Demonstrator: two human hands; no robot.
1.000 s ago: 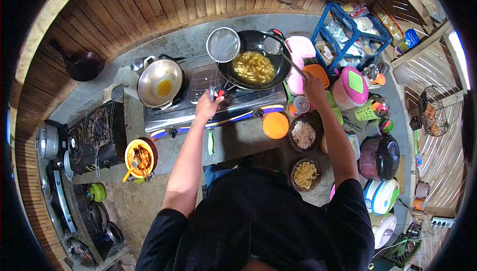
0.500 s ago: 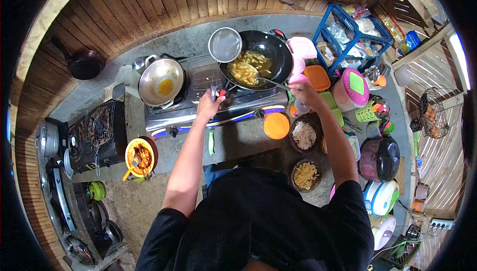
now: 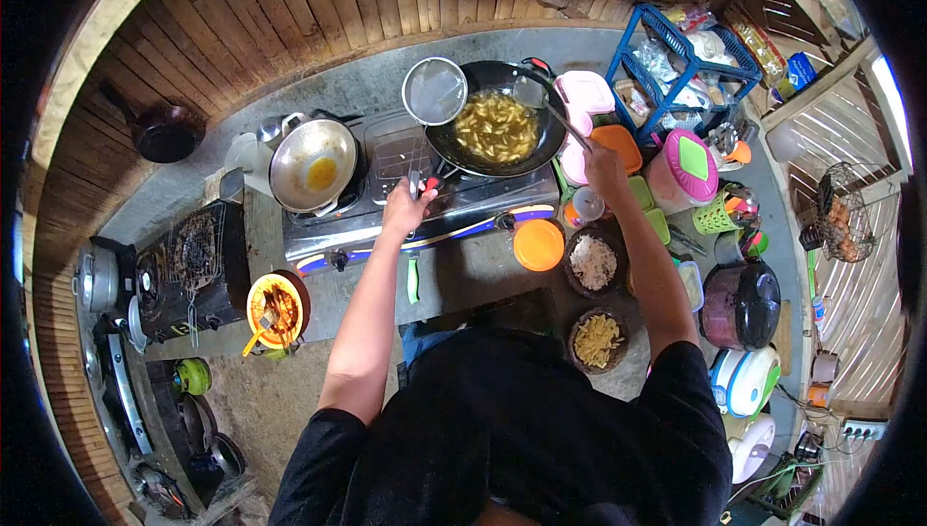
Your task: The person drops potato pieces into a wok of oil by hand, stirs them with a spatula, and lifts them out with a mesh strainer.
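Observation:
My left hand [image 3: 404,207] is closed around the handle of a round mesh strainer [image 3: 435,92], whose basket hangs over the left rim of a black wok [image 3: 497,164]. A red-and-black wok handle [image 3: 431,183] shows right beside my left thumb; whether my fingers touch it I cannot tell. In the wok, yellowish pieces [image 3: 497,125] lie in bubbling oil. Closed on a spatula, my right hand [image 3: 604,167] is at the wok's right side. The spatula's blade [image 3: 529,93] is up at the wok's far right wall, above the oil.
A second pan [image 3: 294,164] with some oil sits on the left of the gas stove [image 3: 386,227]. Bowls of white shreds [image 3: 592,263] and yellow pieces [image 3: 597,342] stand near my right arm. An orange lid [image 3: 538,245], pink containers [image 3: 587,92] and a blue rack [image 3: 628,58] are close by.
My right hand has moved up, lifting the spatula from the pieces to the wok's far right wall. The pieces now lie spread in the oil. My left hand and the strainer have barely moved.

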